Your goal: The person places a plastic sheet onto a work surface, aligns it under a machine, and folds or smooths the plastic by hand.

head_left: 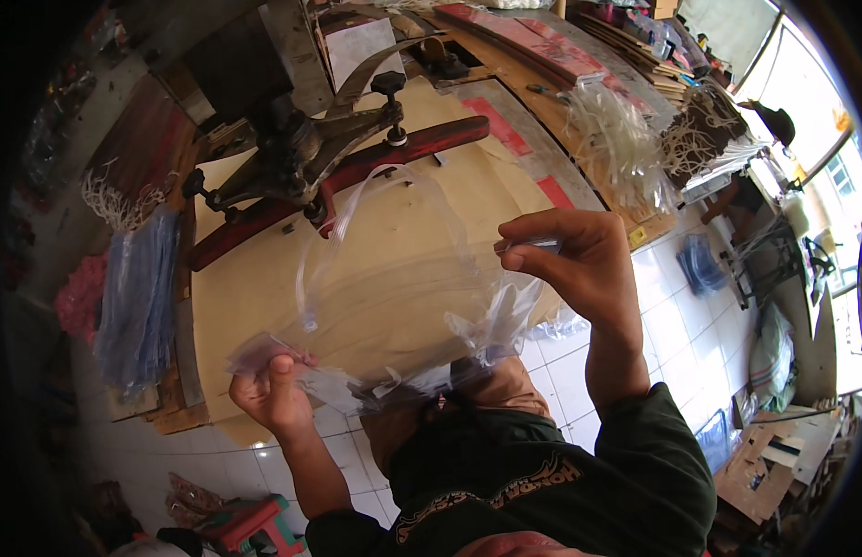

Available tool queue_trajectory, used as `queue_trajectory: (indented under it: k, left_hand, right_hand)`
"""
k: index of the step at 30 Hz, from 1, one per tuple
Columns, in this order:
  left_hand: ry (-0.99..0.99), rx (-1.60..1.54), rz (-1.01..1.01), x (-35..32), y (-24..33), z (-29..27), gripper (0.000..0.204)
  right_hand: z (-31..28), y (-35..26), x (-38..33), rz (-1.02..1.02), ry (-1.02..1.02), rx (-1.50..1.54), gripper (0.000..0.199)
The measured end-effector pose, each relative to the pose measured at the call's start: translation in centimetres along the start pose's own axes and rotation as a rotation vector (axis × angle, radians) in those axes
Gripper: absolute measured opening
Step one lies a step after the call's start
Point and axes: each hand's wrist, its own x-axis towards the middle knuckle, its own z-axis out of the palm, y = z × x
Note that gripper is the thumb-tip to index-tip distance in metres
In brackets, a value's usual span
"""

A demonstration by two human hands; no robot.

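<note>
A clear plastic bag (403,320) with a looped see-through handle (343,218) lies over the near part of a tan-covered work table (222,306). At the bag's left end, my left hand (278,395) is closed on a flat, purplish wad of clear plastic (261,353). My right hand (579,265) is raised above the bag's right end. Its thumb and forefinger pinch a small, flat clear piece (545,245); whether this joins the bag cannot be made out. Crumpled clear film (505,320) bunches below that hand.
A press head with a long red bar (431,139) spans the table just beyond the bag. Blue-tinted plastic sheets (138,297) hang at the left edge. Clear strips (616,139) are heaped at the far right. A red and green stool (254,524) stands lower left.
</note>
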Motion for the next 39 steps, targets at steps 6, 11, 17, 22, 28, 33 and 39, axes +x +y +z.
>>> queue_trajectory:
  k: [6, 11, 17, 22, 28, 33, 39]
  left_hand:
    - [0.038, 0.011, -0.023, -0.2, 0.1, 0.1, 0.014]
    - [0.082, 0.039, -0.094, -0.2, 0.2, -0.1, 0.014]
    - [0.131, 0.015, -0.182, 0.5, -0.1, 0.2, 0.013]
    - [0.146, 0.046, -0.195, 0.6, -0.4, 0.4, 0.013]
    - [-0.104, -0.067, -0.275, 1.6, 0.3, -0.6, 0.029]
    - [-0.067, -0.058, -0.221, 1.6, 0.0, -0.8, 0.032]
    - [0.038, -0.007, -0.123, 0.7, -0.5, -0.2, 0.024]
  right_hand:
    - [0.3, 0.2, -0.2, -0.006, 0.051, -0.024, 0.020]
    - [0.2, 0.9, -0.1, -0.136, 0.009, -0.027, 0.016]
    - [0.4, 2.1, 0.7, 0.026, -0.029, 0.273, 0.036]
    - [1.4, 4.8, 0.1, 0.076, 0.039, 0.423, 0.041]
    - [3.7, 5.4, -0.7, -0.158, 0.337, 0.472, 0.035]
    - [4.6, 6.0, -0.7, -0.205, 0.455, 0.449, 0.036]
    - [5.6, 6.6, -0.8, -0.293, 0.595, 0.138, 0.039]
